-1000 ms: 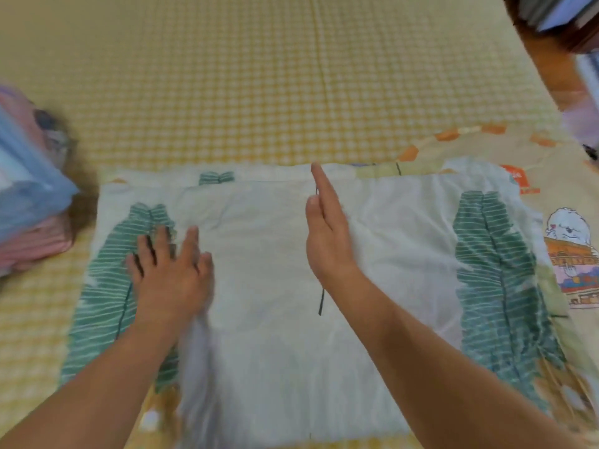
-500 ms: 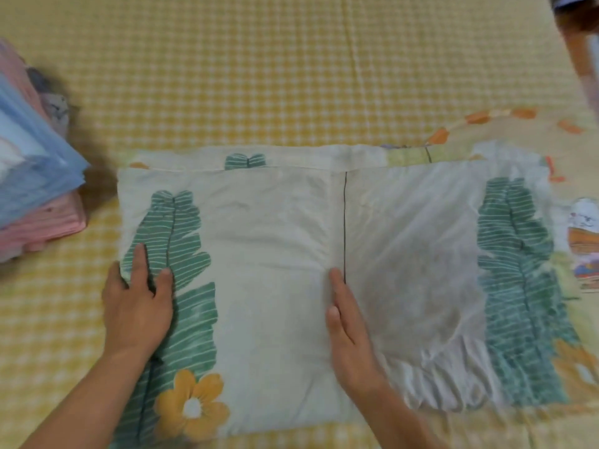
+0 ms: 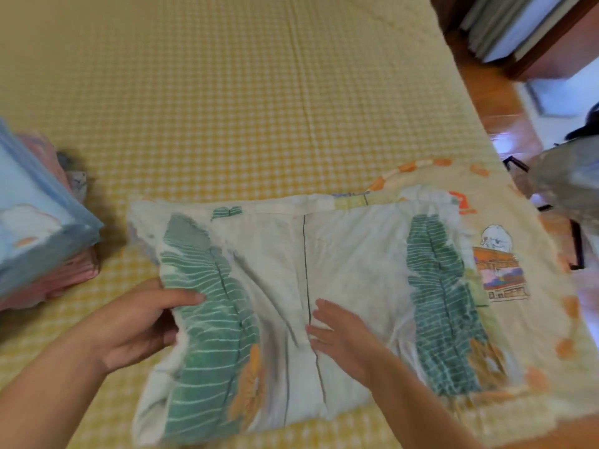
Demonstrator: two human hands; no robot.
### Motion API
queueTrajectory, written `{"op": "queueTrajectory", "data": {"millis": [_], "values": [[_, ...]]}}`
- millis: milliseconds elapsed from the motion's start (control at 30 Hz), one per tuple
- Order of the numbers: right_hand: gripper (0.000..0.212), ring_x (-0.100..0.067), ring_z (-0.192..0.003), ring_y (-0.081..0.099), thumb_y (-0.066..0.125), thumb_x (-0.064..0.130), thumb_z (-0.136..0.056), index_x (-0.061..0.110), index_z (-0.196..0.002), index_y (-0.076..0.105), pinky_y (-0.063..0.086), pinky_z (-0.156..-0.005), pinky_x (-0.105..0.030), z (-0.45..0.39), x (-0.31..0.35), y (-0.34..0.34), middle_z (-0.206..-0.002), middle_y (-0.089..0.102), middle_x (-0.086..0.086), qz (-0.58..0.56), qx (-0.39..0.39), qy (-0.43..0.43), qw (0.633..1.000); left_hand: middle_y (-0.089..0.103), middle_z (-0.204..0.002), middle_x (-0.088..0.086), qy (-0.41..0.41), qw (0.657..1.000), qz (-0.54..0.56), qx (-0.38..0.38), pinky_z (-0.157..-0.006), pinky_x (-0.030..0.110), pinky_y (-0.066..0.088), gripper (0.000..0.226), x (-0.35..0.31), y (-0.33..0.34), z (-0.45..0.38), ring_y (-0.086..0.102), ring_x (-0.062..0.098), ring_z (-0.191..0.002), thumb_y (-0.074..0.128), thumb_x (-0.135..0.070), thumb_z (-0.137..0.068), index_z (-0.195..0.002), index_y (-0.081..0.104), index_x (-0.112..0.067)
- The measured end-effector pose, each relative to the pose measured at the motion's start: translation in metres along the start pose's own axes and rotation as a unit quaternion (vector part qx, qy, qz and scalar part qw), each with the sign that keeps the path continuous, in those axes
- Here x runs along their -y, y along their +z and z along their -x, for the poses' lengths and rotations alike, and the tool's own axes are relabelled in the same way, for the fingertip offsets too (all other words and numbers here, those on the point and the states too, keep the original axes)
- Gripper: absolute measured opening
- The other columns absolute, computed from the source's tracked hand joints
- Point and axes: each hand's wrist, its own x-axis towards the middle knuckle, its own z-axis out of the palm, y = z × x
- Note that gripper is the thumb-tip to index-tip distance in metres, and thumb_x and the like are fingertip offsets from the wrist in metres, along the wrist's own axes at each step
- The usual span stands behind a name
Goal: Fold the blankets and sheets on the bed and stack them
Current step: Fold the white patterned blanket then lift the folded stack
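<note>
The left hand (image 3: 136, 322) pinches the leaf-print sheet's (image 3: 356, 270) left edge to fold it over, while the right hand (image 3: 340, 335), fingers spread flat, pins the centre as a crease line.

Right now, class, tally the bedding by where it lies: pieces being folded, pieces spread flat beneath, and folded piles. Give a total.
White leaf-print sheet, being folded, left hand holding its left edge, right hand flat on it: 1
Cream cartoon-print sheet spread flat beneath: 1
Folded blue-and-pink pile at left: 1
Total: 3
</note>
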Motion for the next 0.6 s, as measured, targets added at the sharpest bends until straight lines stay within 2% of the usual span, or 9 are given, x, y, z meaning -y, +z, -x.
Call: {"op": "queueTrajectory", "data": {"millis": [67, 200, 267, 300, 400, 433, 500, 533, 600], "values": [[0.06, -0.03, -0.118, 0.064, 0.072, 0.036, -0.083, 0.019, -0.137, 0.053, 0.05, -0.101, -0.049, 0.022, 0.058, -0.019, -0.134, 0.061, -0.004, 0.002, 0.039, -0.02, 0.999, 0.073, -0.108, 0.023, 0.081, 0.995, -0.052, 0.036, -0.066, 0.038, 0.059, 0.061, -0.017, 0.072, -0.005, 0.073, 0.033, -0.083, 0.07, 0.004, -0.071, -0.13, 0.059, -0.007], [0.057, -0.034, -0.131, 0.054, 0.053, 0.052, -0.095, 0.023, -0.144, 0.05, 0.043, -0.107, -0.058, 0.051, 0.163, -0.086, -0.143, 0.057, -0.01, 0.017, 0.08, -0.109, 0.991, 0.074, -0.103, -0.007, 0.2, 0.965, -0.16, 0.062, -0.066, 0.026, 0.057, 0.093, -0.003, 0.242, -0.044, 0.072, 0.011, -0.082, 0.058, 0.008, -0.085, -0.155, 0.02, -0.038], [0.057, -0.036, -0.132, 0.052, 0.053, 0.051, -0.096, 0.019, -0.142, 0.053, 0.038, -0.112, -0.057, 0.043, 0.197, -0.135, -0.142, 0.056, -0.016, 0.068, 0.075, -0.143, 0.985, 0.067, -0.113, -0.009, 0.165, 0.954, -0.234, 0.09, -0.055, 0.019, 0.054, 0.106, 0.026, 0.325, -0.08, 0.07, 0.01, -0.075, 0.057, -0.006, -0.088, -0.154, -0.011, -0.055], [0.055, -0.037, -0.127, 0.057, 0.059, 0.048, -0.093, 0.016, -0.138, 0.058, 0.041, -0.111, -0.054, 0.031, 0.205, -0.16, -0.137, 0.06, -0.018, 0.091, 0.055, -0.137, 0.985, 0.064, -0.116, -0.005, 0.137, 0.956, -0.243, 0.087, -0.052, 0.022, 0.056, 0.107, 0.046, 0.361, -0.104, 0.07, 0.015, -0.074, 0.055, -0.012, -0.09, -0.147, -0.02, -0.063], [0.037, -0.03, -0.112, 0.068, 0.072, 0.035, -0.09, 0.018, -0.122, 0.066, 0.049, -0.105, -0.051, -0.021, 0.198, -0.223, -0.121, 0.071, -0.012, 0.185, -0.024, -0.152, 0.971, 0.067, -0.123, 0.013, 0.088, 0.949, -0.294, 0.068, -0.08, 0.044, 0.061, 0.105, 0.101, 0.425, -0.173, 0.071, 0.032, -0.088, 0.052, -0.028, -0.093, -0.128, -0.037, -0.07], [0.033, -0.025, -0.109, 0.07, 0.073, 0.032, -0.089, 0.022, -0.12, 0.067, 0.05, -0.104, -0.05, -0.043, 0.191, -0.24, -0.117, 0.074, -0.004, 0.217, -0.049, -0.155, 0.963, 0.067, -0.125, 0.014, 0.087, 0.945, -0.309, 0.06, -0.089, 0.043, 0.057, 0.102, 0.113, 0.432, -0.186, 0.07, 0.03, -0.096, 0.053, -0.032, -0.094, -0.136, -0.035, -0.065], [0.044, -0.019, -0.11, 0.069, 0.075, 0.032, -0.084, 0.027, -0.126, 0.063, 0.051, -0.102, -0.048, -0.074, 0.178, -0.259, -0.118, 0.073, 0.005, 0.249, -0.078, -0.161, 0.952, 0.065, -0.125, 0.0, 0.125, 0.948, -0.292, 0.012, -0.1, 0.034, 0.051, 0.081, 0.125, 0.431, -0.187, 0.065, 0.013, -0.106, 0.055, -0.031, -0.098, -0.156, 0.001, -0.048], [0.051, -0.018, -0.113, 0.066, 0.074, 0.031, -0.085, 0.027, -0.134, 0.058, 0.052, -0.1, -0.044, -0.078, 0.177, -0.259, -0.124, 0.07, 0.006, 0.272, -0.09, -0.179, 0.941, 0.061, -0.123, -0.009, 0.174, 0.942, -0.285, -0.023, -0.103, 0.029, 0.047, 0.066, 0.129, 0.422, -0.18, 0.06, 0.003, -0.108, 0.055, -0.028, -0.099, -0.153, 0.022, -0.046], [0.056, -0.012, -0.119, 0.059, 0.065, 0.021, -0.094, 0.028, -0.146, 0.046, 0.05, -0.095, -0.029, -0.074, 0.181, -0.249, -0.135, 0.06, 0.011, 0.31, -0.111, -0.244, 0.912, 0.053, -0.125, -0.013, 0.265, 0.897, -0.323, -0.144, -0.108, 0.017, 0.037, 0.049, 0.136, 0.388, -0.152, 0.05, -0.003, -0.116, 0.052, -0.027, -0.097, -0.144, 0.045, -0.04]]}}
